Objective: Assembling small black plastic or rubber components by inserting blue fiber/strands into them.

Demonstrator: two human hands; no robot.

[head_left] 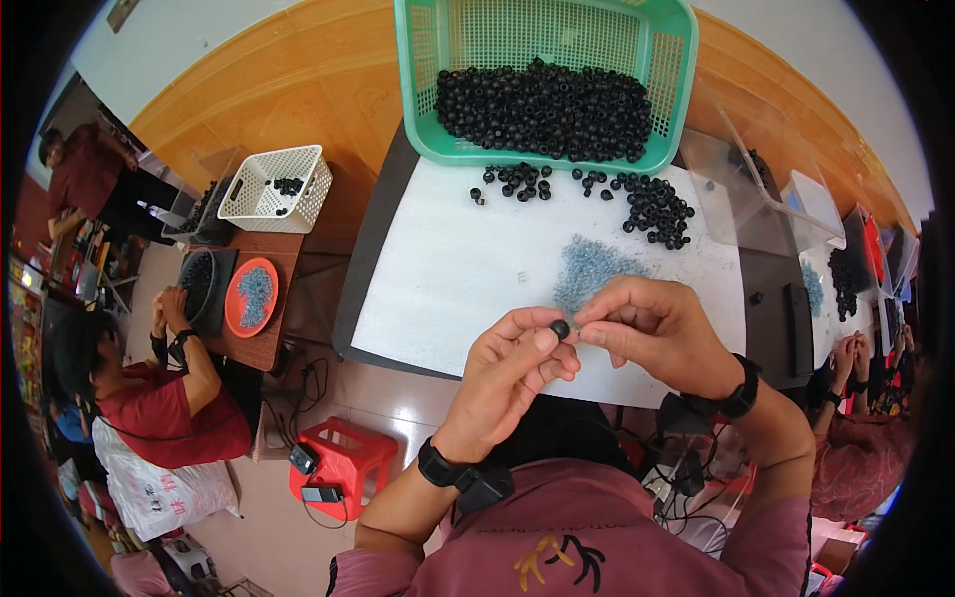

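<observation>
My left hand [502,373] pinches a small round black plastic piece [560,328] between thumb and forefinger, above the near part of the white work surface [448,249]. Close against it on the right, my right hand [652,323] has thumb and forefinger pressed together; whatever they hold is too small to make out. Just beyond my fingers lies a heap of small clear bluish pieces [592,267]. Farther back, loose black pieces [659,211] are scattered before a green plastic basket [686,90] holding a large pile of the same kind.
A clear plastic bin [746,189] stands at the back right. At left, a co-worker [189,408] sits by a table with a red-orange plate [234,308] and a white basket [303,214]. A red stool [343,463] with cables stands on the floor. Another person's hands [851,358] show at right.
</observation>
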